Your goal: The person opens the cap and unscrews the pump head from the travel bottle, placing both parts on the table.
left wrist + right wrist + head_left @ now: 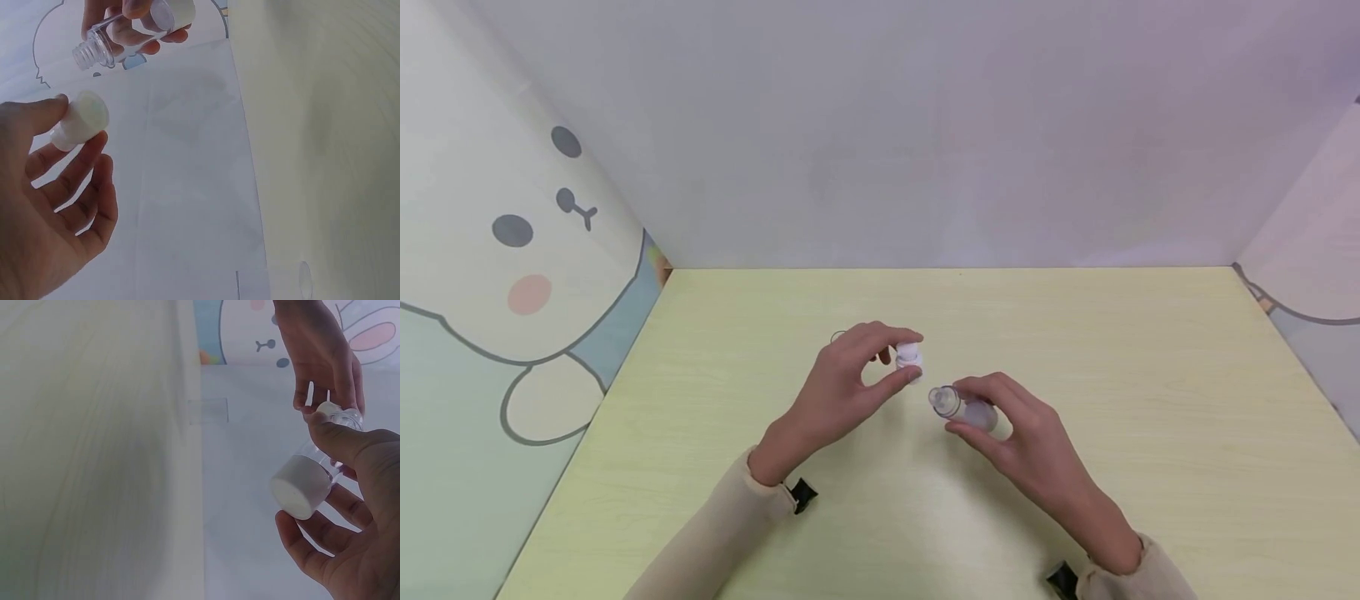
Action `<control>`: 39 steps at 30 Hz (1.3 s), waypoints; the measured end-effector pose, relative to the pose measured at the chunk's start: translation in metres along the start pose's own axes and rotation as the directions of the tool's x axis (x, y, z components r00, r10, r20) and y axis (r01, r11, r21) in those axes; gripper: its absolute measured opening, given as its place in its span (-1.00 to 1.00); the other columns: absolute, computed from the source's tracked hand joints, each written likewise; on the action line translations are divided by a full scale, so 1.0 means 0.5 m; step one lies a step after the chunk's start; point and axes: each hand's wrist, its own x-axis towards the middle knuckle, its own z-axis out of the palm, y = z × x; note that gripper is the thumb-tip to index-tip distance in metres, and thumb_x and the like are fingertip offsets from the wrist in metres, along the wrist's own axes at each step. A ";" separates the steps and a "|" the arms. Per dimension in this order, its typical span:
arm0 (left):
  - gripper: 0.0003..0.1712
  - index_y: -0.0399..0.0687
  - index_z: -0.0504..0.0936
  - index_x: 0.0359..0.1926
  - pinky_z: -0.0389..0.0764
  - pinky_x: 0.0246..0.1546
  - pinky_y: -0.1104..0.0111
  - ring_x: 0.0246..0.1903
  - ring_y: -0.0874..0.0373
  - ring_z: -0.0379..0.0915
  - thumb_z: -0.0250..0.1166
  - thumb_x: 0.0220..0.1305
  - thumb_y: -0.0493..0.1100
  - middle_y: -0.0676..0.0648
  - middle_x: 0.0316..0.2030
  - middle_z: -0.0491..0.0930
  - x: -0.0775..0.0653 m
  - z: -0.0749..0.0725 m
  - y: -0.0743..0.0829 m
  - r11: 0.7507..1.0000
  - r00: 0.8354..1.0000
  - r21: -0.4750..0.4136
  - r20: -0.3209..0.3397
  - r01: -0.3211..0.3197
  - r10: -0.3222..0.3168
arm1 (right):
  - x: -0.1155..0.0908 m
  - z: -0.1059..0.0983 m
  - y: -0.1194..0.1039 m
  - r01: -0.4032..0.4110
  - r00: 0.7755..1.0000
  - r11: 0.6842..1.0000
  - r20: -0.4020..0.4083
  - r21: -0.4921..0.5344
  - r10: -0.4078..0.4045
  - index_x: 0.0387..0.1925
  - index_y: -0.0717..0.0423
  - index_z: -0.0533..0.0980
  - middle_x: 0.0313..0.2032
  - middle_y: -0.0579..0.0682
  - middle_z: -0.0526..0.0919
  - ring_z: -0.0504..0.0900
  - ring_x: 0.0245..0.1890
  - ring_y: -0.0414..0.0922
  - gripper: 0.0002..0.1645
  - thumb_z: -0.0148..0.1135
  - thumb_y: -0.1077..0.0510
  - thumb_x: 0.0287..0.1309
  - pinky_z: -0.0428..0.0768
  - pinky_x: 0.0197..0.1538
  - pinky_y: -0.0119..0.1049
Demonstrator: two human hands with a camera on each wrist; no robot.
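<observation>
My left hand point(842, 383) pinches a white bottle cap point(908, 356) between thumb and fingertips. The cap has a wide collar and a narrower end, and its round wide face point(92, 112) turns toward the bottle side in the left wrist view. Just to the right, my right hand point(1030, 429) holds a small clear bottle point(977, 414) by its sides, tilted, with its mouth toward the left hand. The bare threaded neck point(87, 55) shows in the left wrist view. A white base point(300, 487) closes the bottle's other end. Cap and bottle are apart.
A clear cylindrical cover point(209, 411) stands on the pale wooden table point(1150, 417), mostly hidden behind the left hand in the head view. A plain light wall point(955, 150) rises at the table's far edge, with cartoon-printed panels point(527, 233) at the sides.
</observation>
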 end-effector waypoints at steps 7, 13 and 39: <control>-0.65 0.08 0.74 0.14 0.64 -0.20 0.34 -0.28 0.25 0.56 0.46 0.34 -0.14 0.11 -0.24 0.64 0.000 0.008 -0.001 0.997 0.999 0.075 -0.031 0.027 -0.025 | 0.000 0.001 0.002 0.006 1.000 1.000 0.001 0.009 -0.006 0.05 0.01 0.63 -0.13 -0.18 0.71 0.66 -0.16 -0.26 -0.36 0.68 0.32 -0.13 0.56 0.01 -0.63; -0.62 0.07 0.74 0.17 0.58 -0.32 0.45 -0.32 0.26 0.51 0.47 0.34 -0.16 0.04 -0.18 0.62 -0.002 0.014 -0.010 0.988 0.999 0.151 0.033 0.034 -0.039 | 0.000 0.000 0.001 0.004 1.000 1.000 0.004 0.014 -0.004 0.04 0.01 0.63 -0.12 -0.17 0.71 0.67 -0.15 -0.25 -0.36 0.68 0.32 -0.13 0.58 0.01 -0.61; -0.70 0.14 0.76 0.02 0.58 -0.35 0.32 -0.31 0.01 0.48 0.48 0.29 -0.24 -0.07 -0.19 0.58 0.016 0.035 -0.049 0.764 0.944 0.628 0.321 -0.148 -0.081 | -0.004 0.006 0.003 -0.002 1.000 1.000 0.009 0.015 0.002 0.06 -0.03 0.64 -0.12 -0.19 0.72 0.67 -0.17 -0.25 -0.34 0.69 0.31 -0.15 0.58 -0.03 -0.61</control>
